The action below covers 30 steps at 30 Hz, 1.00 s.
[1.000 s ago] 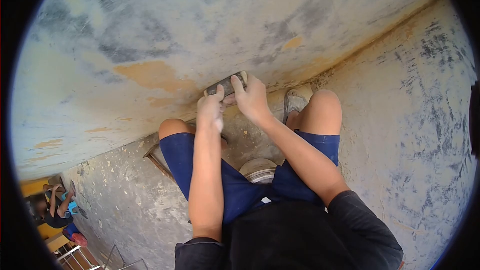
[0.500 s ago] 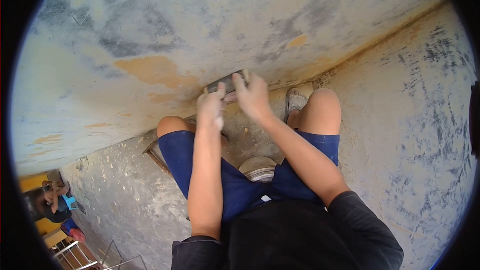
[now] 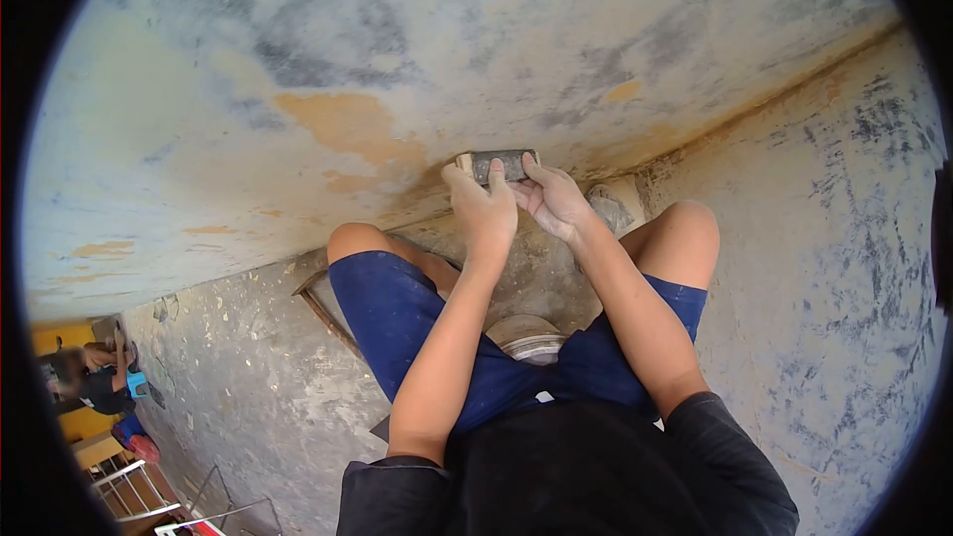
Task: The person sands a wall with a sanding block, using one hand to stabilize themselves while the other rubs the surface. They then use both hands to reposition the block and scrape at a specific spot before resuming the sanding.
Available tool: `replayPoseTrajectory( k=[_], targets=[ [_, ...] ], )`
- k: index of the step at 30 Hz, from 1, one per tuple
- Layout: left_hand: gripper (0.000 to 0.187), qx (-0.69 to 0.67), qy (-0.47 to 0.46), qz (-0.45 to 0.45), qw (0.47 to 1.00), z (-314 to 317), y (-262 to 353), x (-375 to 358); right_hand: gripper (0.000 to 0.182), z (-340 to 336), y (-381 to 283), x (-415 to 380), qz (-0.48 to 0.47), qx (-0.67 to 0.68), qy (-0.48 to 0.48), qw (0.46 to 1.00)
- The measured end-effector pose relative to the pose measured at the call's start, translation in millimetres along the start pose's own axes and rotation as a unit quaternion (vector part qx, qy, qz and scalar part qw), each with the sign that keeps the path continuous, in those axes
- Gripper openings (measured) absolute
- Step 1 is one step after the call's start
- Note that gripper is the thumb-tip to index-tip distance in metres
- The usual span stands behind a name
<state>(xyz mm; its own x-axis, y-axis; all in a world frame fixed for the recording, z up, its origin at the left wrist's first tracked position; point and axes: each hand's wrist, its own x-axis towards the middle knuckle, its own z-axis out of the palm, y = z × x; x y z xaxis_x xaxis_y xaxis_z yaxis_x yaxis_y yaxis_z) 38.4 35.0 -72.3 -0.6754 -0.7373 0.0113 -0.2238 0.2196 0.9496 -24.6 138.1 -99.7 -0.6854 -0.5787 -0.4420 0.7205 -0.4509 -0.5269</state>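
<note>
A block wrapped in dark grey sheet (image 3: 511, 164), with pale ends, lies close to the lower part of the patchy wall (image 3: 476, 50). My left hand (image 3: 484, 203) is closed on its left end, thumb on the dark face. My right hand (image 3: 554, 199) grips the right end, its thumb near the top edge and the other fingers underneath. Both hands look dusty. Whether the block touches the wall cannot be told.
A round container (image 3: 529, 342) stands between my legs. On the floor (image 3: 248, 367) at left lies a brown bar-like tool (image 3: 330, 323). A person (image 3: 104, 387) sits far left near a blue stool (image 3: 137, 384), with white metal bars (image 3: 129, 491) below.
Both hands and the block have moved right in view. The block, tilted before, is now nearly level. The camera view has also shifted slightly.
</note>
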Motion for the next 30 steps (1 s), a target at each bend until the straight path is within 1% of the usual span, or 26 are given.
replayPoseTrajectory(
  k=[1, 3, 7, 10, 12, 16, 18, 19, 21, 22, 24, 25, 26, 27, 28, 29, 30],
  targets=[
    [0.038, 0.000, 0.004, 0.000, 1.000, -1.6, 3.4, -1.7, 0.034, -0.5, 3.2, 1.7, 0.003, -0.002, -0.003, 1.000],
    [0.037, 0.001, 0.014, -0.007, 1.000, -3.9, 9.7, -4.6, 0.035, 1.6, 6.5, 3.1, 0.030, 0.065, -0.018, 0.997],
    [0.036, -0.026, 0.045, -0.002, 0.999, -6.9, -0.7, -5.2, 0.036, 18.0, 13.6, 5.4, 0.057, 0.063, -0.022, 0.996],
    [0.034, -0.009, 0.035, -0.004, 0.999, -13.1, -4.2, -0.6, 0.037, 25.3, 18.7, 6.0, 0.062, 0.071, -0.039, 0.995],
    [0.033, -0.014, 0.038, 0.006, 0.999, -15.3, -4.5, 1.2, 0.037, 25.6, 19.8, 6.9, 0.096, 0.054, -0.078, 0.991],
    [0.031, -0.022, 0.014, -0.012, 1.000, -20.1, 2.1, 4.1, 0.037, 23.5, 31.7, 11.5, 0.096, 0.024, -0.068, 0.993],
    [0.028, -0.006, 0.023, 0.019, 1.000, -27.0, 16.2, 3.7, 0.036, 29.7, 32.5, 14.8, 0.105, 0.015, -0.094, 0.990],
    [0.028, -0.005, 0.024, 0.019, 1.000, -31.3, 22.4, 5.8, 0.036, 40.7, 32.2, 11.7, 0.105, 0.015, -0.094, 0.990],
    [0.028, 0.036, 0.048, 0.092, 0.994, -39.3, 27.7, 7.7, 0.033, 56.7, 35.0, 2.7, 0.094, 0.070, -0.083, 0.990],
    [0.028, 0.037, 0.048, 0.090, 0.994, -35.7, 25.3, 6.2, 0.033, 48.8, 37.4, 5.6, 0.096, 0.070, -0.082, 0.990],
    [0.027, 0.067, 0.026, 0.044, 0.996, -19.2, 17.5, 3.2, 0.033, 28.2, 40.6, 15.9, 0.101, 0.088, -0.033, 0.990],
    [0.027, 0.067, 0.026, 0.044, 0.996, -11.3, 11.4, 1.4, 0.033, 27.3, 40.1, 15.3, 0.100, 0.087, -0.033, 0.991],
    [0.027, 0.084, 0.033, 0.055, 0.994, -3.6, 5.0, -0.3, 0.033, 26.3, 39.8, 14.3, 0.097, 0.099, -0.035, 0.990],
    [0.027, 0.103, 0.040, 0.066, 0.992, -4.0, 11.0, 0.0, 0.034, 30.8, 38.0, 11.7, 0.093, 0.110, -0.039, 0.989],
    [0.028, 0.095, 0.020, 0.055, 0.994, -8.8, 14.6, 0.7, 0.034, 35.5, 37.7, 9.4, 0.092, 0.111, -0.041, 0.989],
    [0.028, 0.096, 0.020, 0.055, 0.994, -15.0, 17.1, 1.0, 0.035, 39.8, 38.5, 7.6, 0.091, 0.112, -0.069, 0.987],
    [0.029, 0.091, 0.047, 0.095, 0.990, -24.6, 29.7, 2.3, 0.036, 46.2, 37.4, 5.4, 0.089, 0.113, -0.096, 0.985]
  ],
)
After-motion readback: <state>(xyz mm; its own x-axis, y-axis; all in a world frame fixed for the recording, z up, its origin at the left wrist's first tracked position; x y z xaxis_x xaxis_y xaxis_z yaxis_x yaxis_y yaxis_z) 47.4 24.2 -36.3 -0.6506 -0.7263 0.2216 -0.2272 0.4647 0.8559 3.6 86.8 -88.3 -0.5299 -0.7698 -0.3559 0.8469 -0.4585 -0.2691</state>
